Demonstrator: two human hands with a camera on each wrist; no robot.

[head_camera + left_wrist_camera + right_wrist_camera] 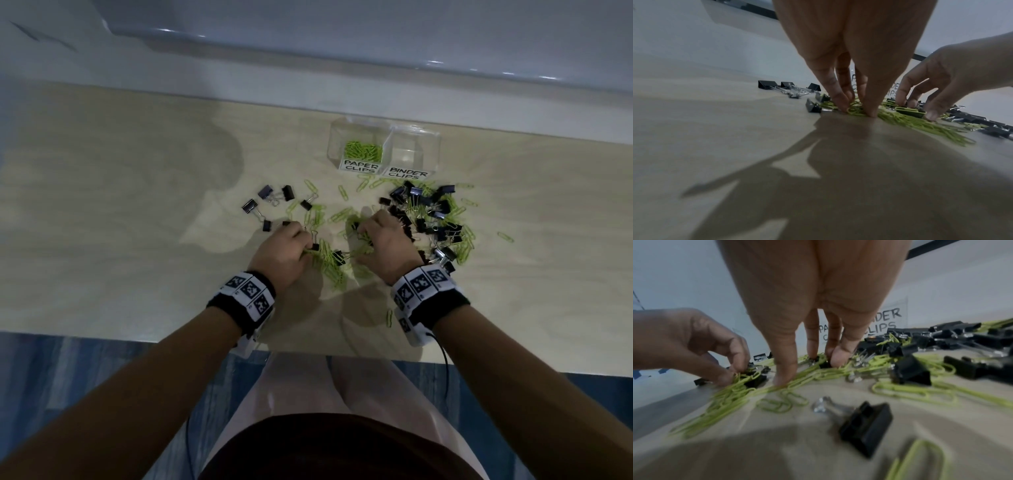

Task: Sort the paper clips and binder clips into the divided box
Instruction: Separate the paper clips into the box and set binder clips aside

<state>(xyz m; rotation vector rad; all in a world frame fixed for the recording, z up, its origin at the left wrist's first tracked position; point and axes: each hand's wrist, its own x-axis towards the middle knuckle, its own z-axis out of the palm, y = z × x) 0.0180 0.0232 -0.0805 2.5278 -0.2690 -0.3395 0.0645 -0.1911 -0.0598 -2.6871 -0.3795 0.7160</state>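
A clear divided box (416, 150) stands at the back of the table; its PAPER CLIPS side holds green paper clips (363, 150), and its BINDER CLIPS side looks bare. In front lies a mixed heap of green paper clips (330, 269) and black binder clips (426, 212). My left hand (306, 240) pinches a bunch of green paper clips (856, 109) between thumb and fingers at the heap's left. My right hand (359, 229) is beside it, its thumb and curled fingers (836, 360) closing on green clips with a small binder clip (824, 364) among them.
Several loose binder clips (270, 200) lie left of the heap. Single paper clips lie at the right (505, 236) and near my right wrist (389, 317). A binder clip (865, 426) lies under my right wrist. The table's front edge (137, 337) is near my forearms.
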